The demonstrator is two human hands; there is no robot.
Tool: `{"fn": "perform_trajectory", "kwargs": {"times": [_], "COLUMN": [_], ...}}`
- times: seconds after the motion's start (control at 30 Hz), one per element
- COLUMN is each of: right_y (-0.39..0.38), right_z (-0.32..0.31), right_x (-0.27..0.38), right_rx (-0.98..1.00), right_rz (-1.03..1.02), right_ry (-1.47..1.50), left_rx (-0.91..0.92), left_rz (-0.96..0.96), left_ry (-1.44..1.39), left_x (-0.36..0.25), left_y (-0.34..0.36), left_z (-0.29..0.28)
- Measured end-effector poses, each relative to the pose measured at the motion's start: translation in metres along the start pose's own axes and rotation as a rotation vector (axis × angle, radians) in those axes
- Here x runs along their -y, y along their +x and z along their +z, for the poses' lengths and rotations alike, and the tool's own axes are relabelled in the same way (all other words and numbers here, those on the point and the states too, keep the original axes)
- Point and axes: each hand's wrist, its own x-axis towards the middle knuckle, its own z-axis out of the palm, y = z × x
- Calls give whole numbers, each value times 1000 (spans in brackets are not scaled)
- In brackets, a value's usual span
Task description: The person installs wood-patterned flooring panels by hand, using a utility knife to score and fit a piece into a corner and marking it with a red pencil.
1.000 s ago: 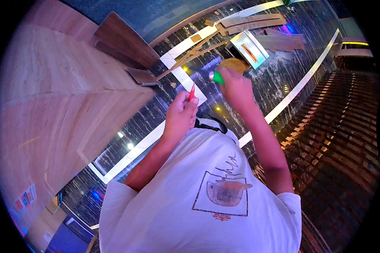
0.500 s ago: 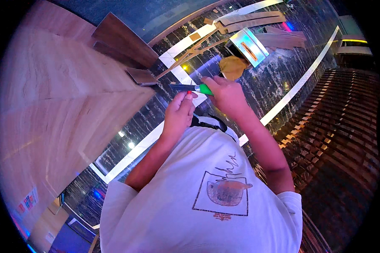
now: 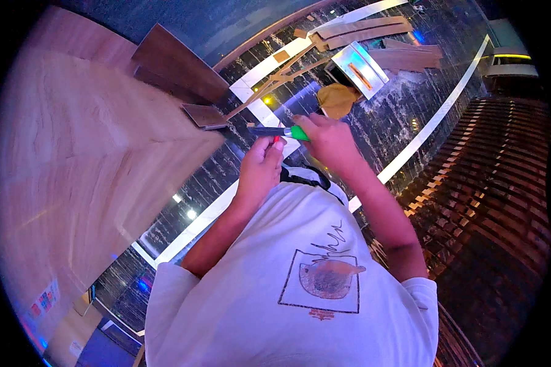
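In front of my waist, my right hand (image 3: 329, 139) is closed round the green handle of a utility knife (image 3: 299, 133), whose dark blade end points left. Just below and left of it, my left hand (image 3: 261, 168) pinches a slim red pencil (image 3: 277, 139), standing roughly upright with its thin tip at the knife. The dark part of the knife crosses close over the left fingertips. Whether the blade touches the pencil is too small to tell.
Brown boards (image 3: 180, 64) lean by the pale wood-look panel (image 3: 104, 153) at left. Ahead on the dark marbled floor lie a shiny box (image 3: 360, 70), a brown cloth-like item (image 3: 337, 100) and wooden strips (image 3: 367, 30). Dark slatted steps (image 3: 490, 177) rise at right.
The knife and right hand have shifted very slightly down and the view has tilted a little. Both hands keep their grips.
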Motion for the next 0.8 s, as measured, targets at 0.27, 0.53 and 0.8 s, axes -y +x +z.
{"fn": "perform_trajectory", "kwargs": {"times": [0.27,0.53,0.8], "right_y": [16,15,29], "right_z": [5,5,7], "right_x": [-19,-24,-22], "right_rx": [-37,-60,12], "right_rz": [139,177,356], "right_ry": [-121,-46,-119], "left_rx": [34,106,101], "left_rz": [-13,-57,-37], "left_ry": [-118,-141,-100], "left_x": [-21,-20,-28], "left_y": [15,11,17], "left_z": [-16,-15,-20]}}
